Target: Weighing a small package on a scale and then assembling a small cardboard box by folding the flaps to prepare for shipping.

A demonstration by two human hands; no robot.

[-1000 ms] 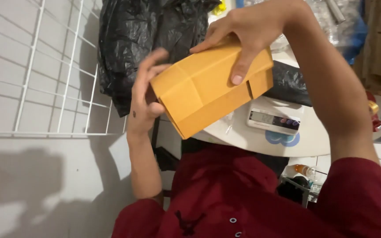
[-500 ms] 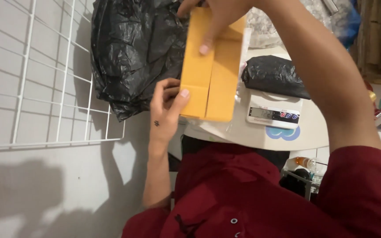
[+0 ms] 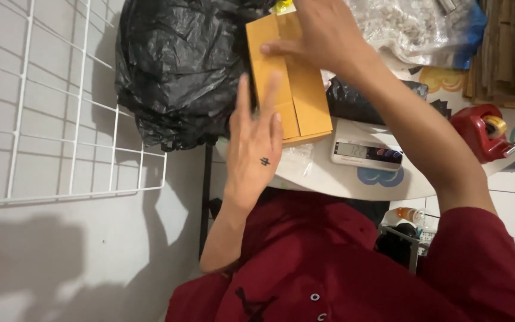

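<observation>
Two bare hands meet on a tan cardboard box (image 3: 290, 83) held flat above the edge of a white table (image 3: 323, 179), its flaps folded shut with a seam running along its length. Far to the left of the view a white wire grid panel (image 3: 78, 119) hangs against the wall, and just beside it a bulging black plastic bag (image 3: 180, 71) sits against the box's left side. Next comes one hand (image 3: 257, 143), the left as best I can judge, with fingers stretched out straight and a little apart, tips laid flat against the lower part of the box and gripping nothing. The other hand (image 3: 323, 36) reaches in from the right and clasps the upper part of the box, thumb pressed across the flaps. Under the box's lower corner lies a clear plastic bag (image 3: 296, 158), and right of it a small digital scale (image 3: 366, 154) rests on the table near the edge. Further right a red tape dispenser (image 3: 481, 132) stands at the table's far side, below a stack of flattened cardboard (image 3: 508, 48)
</observation>
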